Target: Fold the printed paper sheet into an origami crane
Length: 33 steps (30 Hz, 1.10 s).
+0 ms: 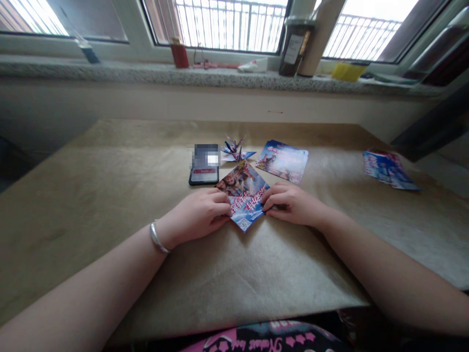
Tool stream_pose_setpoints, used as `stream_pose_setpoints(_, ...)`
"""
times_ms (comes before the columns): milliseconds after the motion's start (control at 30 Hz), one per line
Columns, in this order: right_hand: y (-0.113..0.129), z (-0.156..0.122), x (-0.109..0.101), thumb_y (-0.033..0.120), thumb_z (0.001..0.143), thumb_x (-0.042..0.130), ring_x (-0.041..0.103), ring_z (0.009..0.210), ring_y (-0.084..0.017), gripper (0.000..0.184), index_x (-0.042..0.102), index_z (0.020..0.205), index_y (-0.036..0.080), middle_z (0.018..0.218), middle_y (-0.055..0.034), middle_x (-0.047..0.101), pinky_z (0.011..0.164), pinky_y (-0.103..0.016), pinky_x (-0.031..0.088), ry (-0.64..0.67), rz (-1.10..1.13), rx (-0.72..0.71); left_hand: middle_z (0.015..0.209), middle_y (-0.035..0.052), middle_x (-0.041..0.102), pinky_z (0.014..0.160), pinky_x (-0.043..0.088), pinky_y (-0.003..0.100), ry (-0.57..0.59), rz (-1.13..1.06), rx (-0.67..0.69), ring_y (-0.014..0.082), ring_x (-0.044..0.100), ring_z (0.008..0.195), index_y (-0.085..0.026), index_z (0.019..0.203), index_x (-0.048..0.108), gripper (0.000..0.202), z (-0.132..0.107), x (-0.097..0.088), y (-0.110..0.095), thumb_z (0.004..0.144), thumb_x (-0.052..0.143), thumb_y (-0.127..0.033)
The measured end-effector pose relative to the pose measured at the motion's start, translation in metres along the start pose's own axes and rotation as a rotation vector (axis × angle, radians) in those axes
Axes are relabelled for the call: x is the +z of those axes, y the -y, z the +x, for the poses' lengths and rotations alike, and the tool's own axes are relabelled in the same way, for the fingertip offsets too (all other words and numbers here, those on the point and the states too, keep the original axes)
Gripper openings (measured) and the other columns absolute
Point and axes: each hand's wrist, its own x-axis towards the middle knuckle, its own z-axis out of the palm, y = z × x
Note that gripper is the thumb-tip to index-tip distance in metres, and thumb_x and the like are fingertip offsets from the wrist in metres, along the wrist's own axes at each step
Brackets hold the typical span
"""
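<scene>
A square sheet of printed paper [245, 193] lies turned like a diamond on the table, one corner toward me. Pictures fill its far half, and red-and-white lettering on blue with a small QR code fills the near half. My left hand [208, 210] pinches its left edge, wearing a silver bracelet [157, 237] at the wrist. At the opposite edge, the fingers of my right hand [287, 203] are closed on the paper. Just beyond the sheet stand folded paper cranes [238, 150], their exact number unclear. A phone [204, 166], its screen partly pixelated, rests beside them on the left.
A stack of square printed sheets [284, 161] lies right of the cranes. Farther right are more printed papers [390, 170]. The brown-covered table [256, 274] ends at a wall below a stone windowsill [139, 76], which holds a red container [179, 55] and a dark jar [293, 49].
</scene>
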Motion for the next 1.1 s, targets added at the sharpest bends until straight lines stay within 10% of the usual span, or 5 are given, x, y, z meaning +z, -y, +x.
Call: stream_pose_setpoints(1100,0.014,0.007,0.008,0.013,0.081,0.055,0.056,0.077,-0.016,0.007,0.058,0.079,0.019,0.08,-0.0031,0.062,0.074,-0.029,0.044,-0.038,0.041,0.215,0.082,0.0048,0.064,0.071,0.044,0.03,-0.005,0.028,-0.075,0.0177,0.057,0.078,-0.019,0.086,0.064,0.025,0.01,0.002,-0.019,0.09,0.049,-0.038)
